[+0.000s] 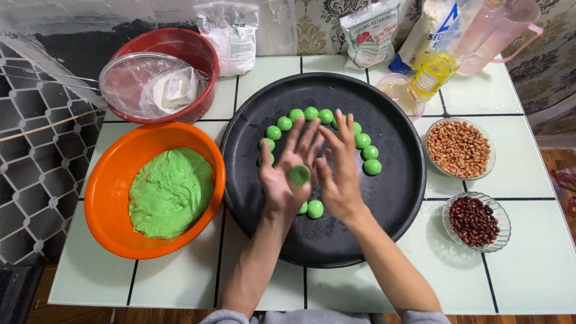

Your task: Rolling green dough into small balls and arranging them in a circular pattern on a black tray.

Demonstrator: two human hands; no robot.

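A small green dough ball (299,174) lies on the upturned palm of the left hand (287,174), whose fingers are spread flat, not clenched: the ball rests there as on a plate, cradled rather than pinched, which keeps it round. The right hand (339,171) stands just beside it, palm turned toward the left one, fingers straight and holding nothing; it looks set to press flat against the ball, palm to palm. Both hands hover over a wide black round tray (396,198), where finished green balls (327,116) sit in a curving ring, each apart from its neighbour so that they do not stick, with two more (315,209) near the wrists. Left of the tray, within reach of the left arm, an orange bowl (105,180) holds a mass of green dough (171,192). Behind it a red bowl (198,48) carries a sieve (129,81). Right of the tray, on the white tiled table (528,264), stand a dish of pale peanuts (459,148) and a dish of dark red beans (474,221).
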